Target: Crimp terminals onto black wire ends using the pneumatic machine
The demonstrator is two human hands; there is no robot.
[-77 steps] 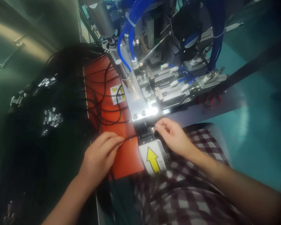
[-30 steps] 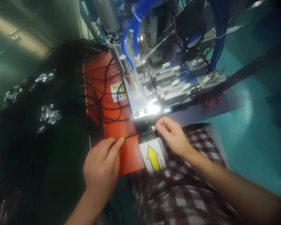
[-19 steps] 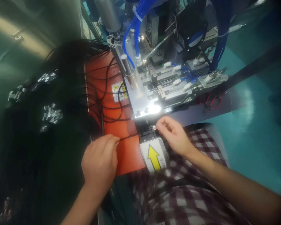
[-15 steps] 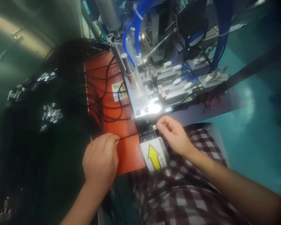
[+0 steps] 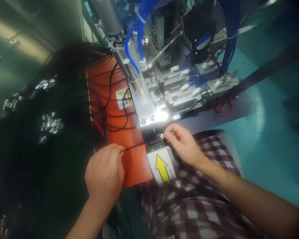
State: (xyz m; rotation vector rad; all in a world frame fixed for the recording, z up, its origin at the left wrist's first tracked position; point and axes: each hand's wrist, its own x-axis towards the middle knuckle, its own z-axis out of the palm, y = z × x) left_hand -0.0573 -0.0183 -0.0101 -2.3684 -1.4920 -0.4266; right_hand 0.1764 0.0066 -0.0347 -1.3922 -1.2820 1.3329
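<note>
A thin black cable runs taut between my two hands, across the front of the orange plate. My left hand is closed on it over the plate's left part. At its other end my right hand pinches the cable by its small metal connector, which shows just at the fingertips. This end lies over the dark track at the machine's front edge. Right below is a white label with a yellow arrow. The tips of my left fingers are partly hidden.
Behind my hands stands a metal machine with blue air hoses. More black cables lie across the plate. At left, bundles of cables end in shiny connectors. Red-handled pliers lie at right.
The whole view has shifted slightly, moving the scene a little to the left. Both hands keep their grip on the cable, and its connector end stays over the track.
</note>
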